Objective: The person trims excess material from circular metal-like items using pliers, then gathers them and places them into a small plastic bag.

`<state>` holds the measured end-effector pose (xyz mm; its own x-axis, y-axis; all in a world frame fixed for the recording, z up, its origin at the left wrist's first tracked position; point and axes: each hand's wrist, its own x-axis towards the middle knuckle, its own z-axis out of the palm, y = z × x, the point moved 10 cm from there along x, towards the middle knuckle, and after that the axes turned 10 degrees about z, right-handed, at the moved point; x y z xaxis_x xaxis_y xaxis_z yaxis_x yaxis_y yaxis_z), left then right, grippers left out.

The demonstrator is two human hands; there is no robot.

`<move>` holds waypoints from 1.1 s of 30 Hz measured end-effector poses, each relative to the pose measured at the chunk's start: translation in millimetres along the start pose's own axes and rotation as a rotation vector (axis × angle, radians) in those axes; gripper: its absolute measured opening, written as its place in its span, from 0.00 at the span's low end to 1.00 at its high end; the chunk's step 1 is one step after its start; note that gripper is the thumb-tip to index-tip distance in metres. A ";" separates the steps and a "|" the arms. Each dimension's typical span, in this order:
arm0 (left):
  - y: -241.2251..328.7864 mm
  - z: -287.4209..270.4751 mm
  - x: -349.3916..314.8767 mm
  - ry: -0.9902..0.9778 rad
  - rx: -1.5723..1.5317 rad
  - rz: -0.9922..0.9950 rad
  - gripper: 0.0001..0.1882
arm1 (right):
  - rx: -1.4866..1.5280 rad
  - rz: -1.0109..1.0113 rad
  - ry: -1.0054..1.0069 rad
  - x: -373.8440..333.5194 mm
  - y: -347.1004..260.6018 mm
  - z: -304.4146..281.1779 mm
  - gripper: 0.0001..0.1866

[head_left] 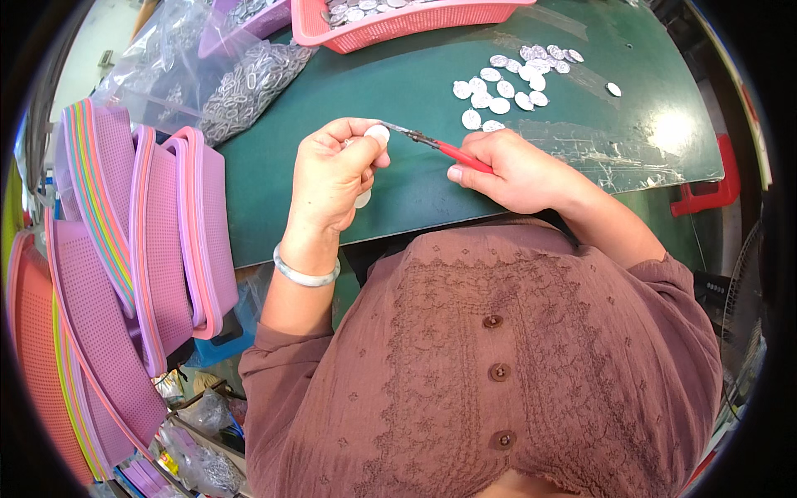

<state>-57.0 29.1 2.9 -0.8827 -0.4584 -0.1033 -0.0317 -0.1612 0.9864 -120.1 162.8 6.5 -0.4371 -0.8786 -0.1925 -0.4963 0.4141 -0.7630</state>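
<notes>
My left hand point(336, 170) is closed, pinching a small silvery oval medal point(378, 133) between thumb and forefinger. Another pale disc point(363, 199) shows below its curled fingers. My right hand point(519, 170) is wrapped round the red handles of a pair of pliers point(465, 156). The narrow metal jaws point left and reach the upper edge of the medal; whether they grip anything there is too small to tell. Several loose oval medals point(500, 105) lie on the green table point(274, 187), beyond my right hand.
A pink basket point(407, 33) of metal pieces stands at the far edge. Left of it, a clear plastic bag point(162, 79) holds many metal links point(253, 87). Stacked purple and pink baskets point(199, 232) crowd the left side. A red clamp-like piece point(721, 178) sits at the table's right corner.
</notes>
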 end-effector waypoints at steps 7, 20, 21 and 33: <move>-0.9 0.9 0.0 0.011 -0.027 0.065 0.06 | 0.134 0.064 -0.094 3.1 11.5 6.0 0.18; 1.2 -1.1 0.2 0.018 -0.001 0.053 0.05 | 0.192 0.004 -0.094 2.0 12.4 2.0 0.22; 0.8 -1.3 0.3 0.023 -0.002 0.053 0.05 | 0.190 0.003 -0.090 1.8 12.3 2.1 0.22; -1.5 -0.8 -1.3 0.040 0.002 0.025 0.04 | 0.143 0.105 -0.145 0.8 13.9 7.1 0.19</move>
<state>-55.4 29.3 1.5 -0.8635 -0.4972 -0.0841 -0.0113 -0.1478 0.9890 -122.0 166.2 -8.6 -0.3633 -0.8618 -0.3539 -0.3383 0.4760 -0.8118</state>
